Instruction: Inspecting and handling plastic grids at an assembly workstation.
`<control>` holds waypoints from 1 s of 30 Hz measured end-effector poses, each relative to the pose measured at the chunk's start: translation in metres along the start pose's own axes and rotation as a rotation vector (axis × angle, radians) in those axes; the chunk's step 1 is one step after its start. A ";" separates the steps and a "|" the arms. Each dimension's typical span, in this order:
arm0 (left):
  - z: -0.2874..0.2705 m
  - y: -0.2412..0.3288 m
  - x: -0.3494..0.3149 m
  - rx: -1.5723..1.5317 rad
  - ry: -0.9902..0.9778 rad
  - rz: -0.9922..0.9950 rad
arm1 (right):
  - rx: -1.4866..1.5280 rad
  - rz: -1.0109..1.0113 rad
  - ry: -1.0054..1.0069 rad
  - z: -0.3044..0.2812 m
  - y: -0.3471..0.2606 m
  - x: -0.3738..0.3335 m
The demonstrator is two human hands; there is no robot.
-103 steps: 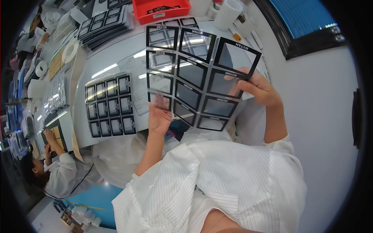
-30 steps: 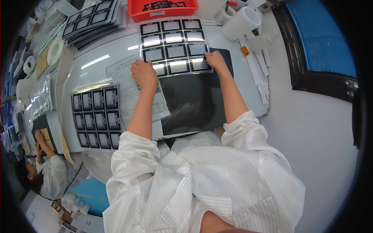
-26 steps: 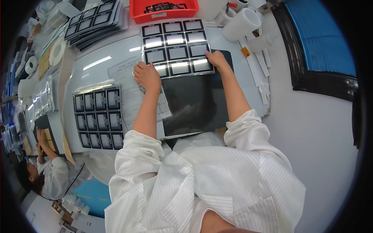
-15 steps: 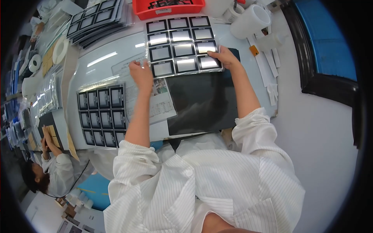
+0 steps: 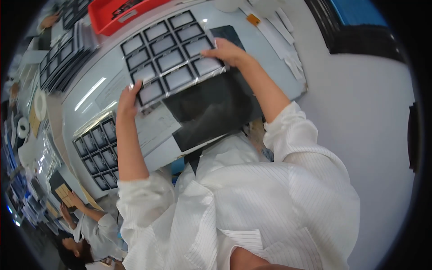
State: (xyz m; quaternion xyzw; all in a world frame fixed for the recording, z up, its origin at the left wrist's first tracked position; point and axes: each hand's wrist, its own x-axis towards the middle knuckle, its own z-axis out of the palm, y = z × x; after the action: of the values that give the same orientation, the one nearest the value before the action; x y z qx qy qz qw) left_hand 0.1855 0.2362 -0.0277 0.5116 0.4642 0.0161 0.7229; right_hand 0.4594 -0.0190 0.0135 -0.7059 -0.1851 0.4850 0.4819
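A clear-edged sheet of black-framed window panels (image 5: 162, 60) is held up, tilted, above the table by both my hands. My left hand (image 5: 128, 102) grips its lower left corner, thumb on top. At its right edge my right hand (image 5: 228, 51) pinches it, thumb over the face and the other fingers mostly hidden behind. Beneath the sheet lies a dark, glossy mat (image 5: 211, 108). A printed paper (image 5: 158, 126) lies beside the mat, under the glossy tabletop layer or on it; I cannot tell which. A second sheet of framed panels (image 5: 96, 150) rests left of my left forearm.
A red bin (image 5: 101, 18) stands at the far edge, with a stack of similar sheets (image 5: 67, 60) left of it. White strips (image 5: 274, 33) lie at the right. On the left, a co-worker (image 5: 96, 229) handles tan pieces (image 5: 64, 193) on a dark board.
The whole view has turned, shifting the table contents leftward. My left hand, curled at the sheet's left edge before, now has its thumb over the lower left corner. The sheet is more tilted.
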 end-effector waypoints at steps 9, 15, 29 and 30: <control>0.030 -0.158 -0.247 -0.186 0.026 -0.163 | -0.375 0.643 -0.131 0.043 0.077 -0.225; 0.027 -0.207 -0.260 -0.199 -0.016 -0.152 | -1.318 -0.483 0.599 -0.028 0.135 -0.216; 0.010 -0.217 -0.256 -0.240 -0.102 -0.143 | -0.663 -0.405 0.472 -0.007 0.123 -0.197; 0.007 -0.215 -0.254 -0.243 -0.097 -0.141 | -0.604 -0.380 0.375 0.010 0.119 -0.200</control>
State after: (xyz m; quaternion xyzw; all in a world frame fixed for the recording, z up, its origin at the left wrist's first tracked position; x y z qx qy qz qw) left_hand -0.0515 0.0016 -0.0233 0.3867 0.4582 -0.0036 0.8003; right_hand 0.3343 -0.2154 0.0122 -0.8452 -0.3554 0.1740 0.3592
